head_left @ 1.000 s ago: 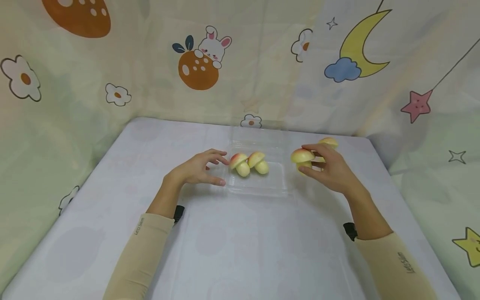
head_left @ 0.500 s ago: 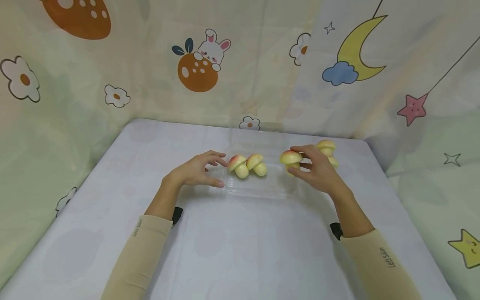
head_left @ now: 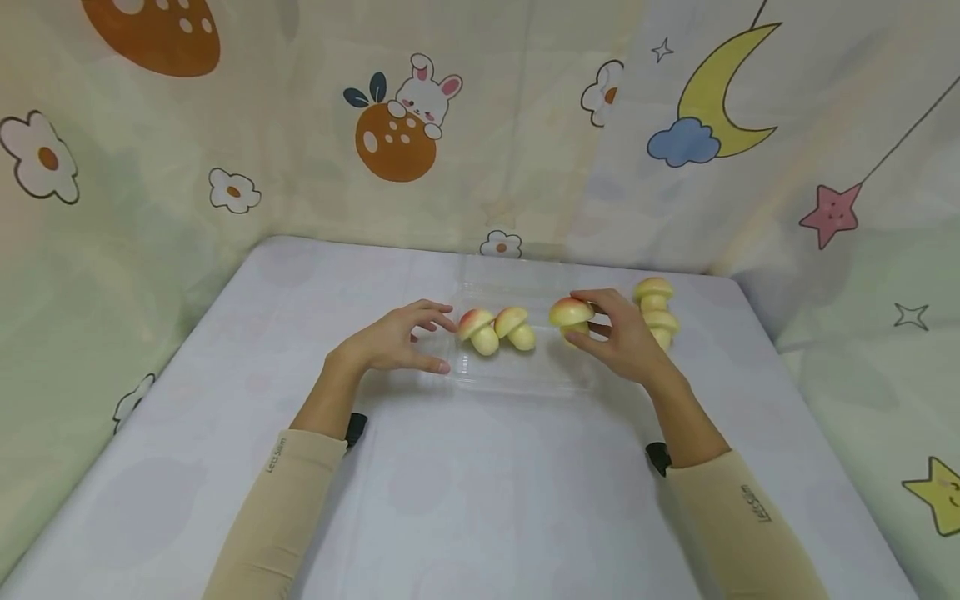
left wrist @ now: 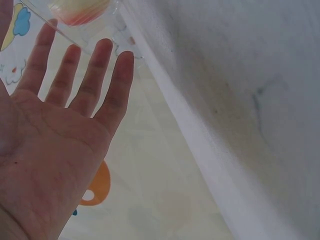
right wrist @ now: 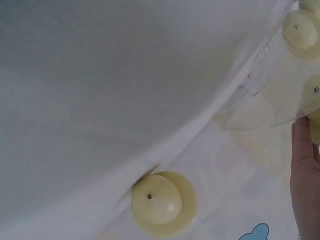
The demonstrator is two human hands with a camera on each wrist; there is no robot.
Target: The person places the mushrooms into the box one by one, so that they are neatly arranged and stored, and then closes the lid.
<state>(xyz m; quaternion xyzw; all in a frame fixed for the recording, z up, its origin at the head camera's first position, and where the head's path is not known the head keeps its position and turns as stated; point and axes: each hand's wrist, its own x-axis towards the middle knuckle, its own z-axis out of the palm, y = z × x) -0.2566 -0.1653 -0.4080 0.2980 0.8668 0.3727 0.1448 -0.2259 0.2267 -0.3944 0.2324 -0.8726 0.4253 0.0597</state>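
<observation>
While my right hand [head_left: 621, 337] pinches a mushroom [head_left: 570, 312], my left hand [head_left: 393, 337] lies with fingers loosely extended at the left edge of a clear tray [head_left: 517, 377]. Both sleeves [head_left: 750, 510] read "Lets Slim". The pinched mushroom is over the tray's right part, cap up, long axis near vertical; whether its stem touches down is hard to tell. Two tilted mushrooms [head_left: 515, 327] lie inside, stems toward me; two others [head_left: 659, 322] are on the tabletop [head_left: 480, 483], right.
</observation>
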